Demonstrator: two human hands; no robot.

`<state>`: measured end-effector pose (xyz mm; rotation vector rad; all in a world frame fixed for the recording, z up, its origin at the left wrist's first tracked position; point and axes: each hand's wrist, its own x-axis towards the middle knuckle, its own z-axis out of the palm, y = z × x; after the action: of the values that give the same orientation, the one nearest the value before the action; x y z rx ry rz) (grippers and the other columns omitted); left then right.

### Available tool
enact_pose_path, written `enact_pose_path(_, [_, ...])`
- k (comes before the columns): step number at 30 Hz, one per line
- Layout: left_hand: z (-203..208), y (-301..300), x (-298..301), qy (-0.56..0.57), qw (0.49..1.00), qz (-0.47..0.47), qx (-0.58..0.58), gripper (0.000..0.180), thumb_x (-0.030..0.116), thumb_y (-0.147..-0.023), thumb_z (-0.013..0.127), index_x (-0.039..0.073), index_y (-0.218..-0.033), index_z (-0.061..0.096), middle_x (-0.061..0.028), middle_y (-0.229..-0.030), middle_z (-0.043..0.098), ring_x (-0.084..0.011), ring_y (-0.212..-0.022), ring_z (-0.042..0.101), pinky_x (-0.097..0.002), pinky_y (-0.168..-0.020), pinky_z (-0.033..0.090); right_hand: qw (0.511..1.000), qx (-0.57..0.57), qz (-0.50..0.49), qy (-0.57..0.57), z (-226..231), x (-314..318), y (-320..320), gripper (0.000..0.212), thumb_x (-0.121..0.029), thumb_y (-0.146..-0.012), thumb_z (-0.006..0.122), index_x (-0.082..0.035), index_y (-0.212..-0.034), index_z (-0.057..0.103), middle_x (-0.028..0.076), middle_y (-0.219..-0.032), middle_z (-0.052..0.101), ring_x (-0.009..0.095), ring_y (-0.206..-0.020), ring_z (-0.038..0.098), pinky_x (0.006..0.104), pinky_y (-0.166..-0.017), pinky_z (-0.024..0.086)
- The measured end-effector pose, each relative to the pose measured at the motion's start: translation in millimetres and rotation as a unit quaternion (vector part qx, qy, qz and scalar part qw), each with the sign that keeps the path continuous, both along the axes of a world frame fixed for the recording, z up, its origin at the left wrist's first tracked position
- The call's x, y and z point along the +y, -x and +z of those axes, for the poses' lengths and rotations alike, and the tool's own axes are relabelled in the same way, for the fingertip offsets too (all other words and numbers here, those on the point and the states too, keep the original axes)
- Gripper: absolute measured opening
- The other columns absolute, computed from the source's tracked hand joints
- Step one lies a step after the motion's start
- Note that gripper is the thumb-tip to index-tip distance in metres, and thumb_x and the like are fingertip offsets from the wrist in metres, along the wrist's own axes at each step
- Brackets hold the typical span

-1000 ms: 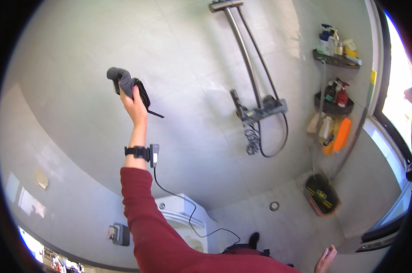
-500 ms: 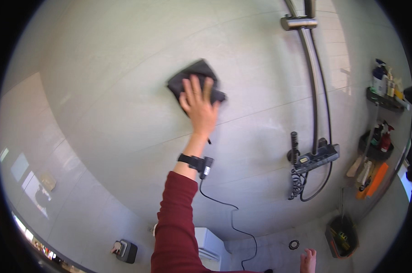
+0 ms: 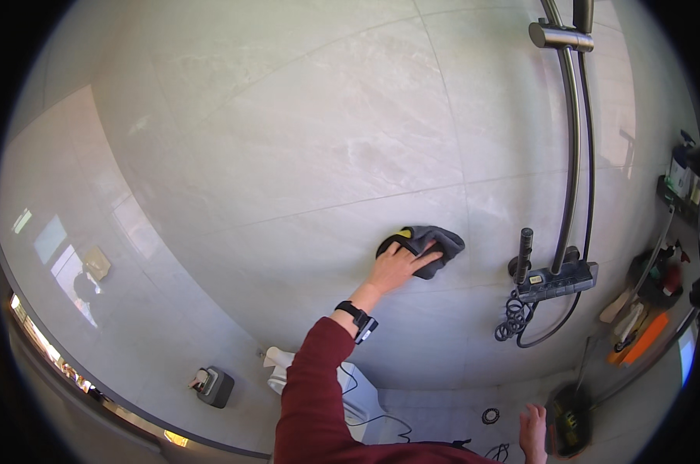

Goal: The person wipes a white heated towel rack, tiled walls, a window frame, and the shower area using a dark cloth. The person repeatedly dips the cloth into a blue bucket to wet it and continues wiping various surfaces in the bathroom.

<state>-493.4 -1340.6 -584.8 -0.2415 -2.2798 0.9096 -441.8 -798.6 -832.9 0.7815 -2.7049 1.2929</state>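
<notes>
My left hand (image 3: 396, 267) presses a dark grey cloth (image 3: 440, 241) with a yellow patch at its edge against the pale tiled wall (image 3: 311, 139). Its fingers are bent into the bunched fabric. Around that wrist sits a black strap with a small device (image 3: 359, 321), and a thin black cable trails down from it. Low at the right, my right hand (image 3: 533, 431) hangs in front of the floor, away from the wall. Its fingers are loosely bent, with nothing seen in them.
Right of the cloth stand a shower rail (image 3: 572, 155) and a mixer (image 3: 558, 282) with a coiled hose. Corner shelves (image 3: 678, 197) hold bottles. Below are brushes, an orange tool (image 3: 645, 338) and a dark bin (image 3: 568, 425). A white toilet (image 3: 361, 398) and a holder (image 3: 215, 387) stand lower left.
My left hand has slid the cloth down and to the right along the wall. The cloth is now more bunched and shows a yellow patch. The view has shifted somewhat too.
</notes>
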Motion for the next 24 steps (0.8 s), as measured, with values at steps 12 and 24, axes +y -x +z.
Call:
enact_pose_path(12, [356.1, 48.8, 22.1, -0.122, 0.915, -0.032, 0.383, 0.078, 0.033, -0.093, 0.067, 0.020, -0.160, 0.028, -0.0202, -0.167, 0.016, -0.0408, -0.153, 0.013, -0.0589, -0.118, 0.014, 0.982, -0.145, -0.013, -0.124, -37.2, 10.1, 23.9, 0.032, -0.019, -0.098, 0.054, -0.002, -0.125, 0.053, 0.035, -0.136, 0.046, 0.054, -0.111, 0.053, 0.0557, -0.088, 0.051])
enact_pose_path(24, [497.7, 171.6, 119.3, -0.084, 0.885, -0.056, 0.454, 0.066, 0.050, -0.100, 0.050, 0.024, -0.158, 0.033, -0.0184, -0.166, 0.020, -0.0402, -0.154, 0.012, -0.0599, -0.119, 0.010, 0.983, -0.136, -0.030, -0.121, -100.4, 13.7, 9.0, 0.033, -0.020, -0.098, 0.055, -0.007, -0.129, 0.055, 0.032, -0.132, 0.051, 0.054, -0.110, 0.054, 0.0560, -0.086, 0.053])
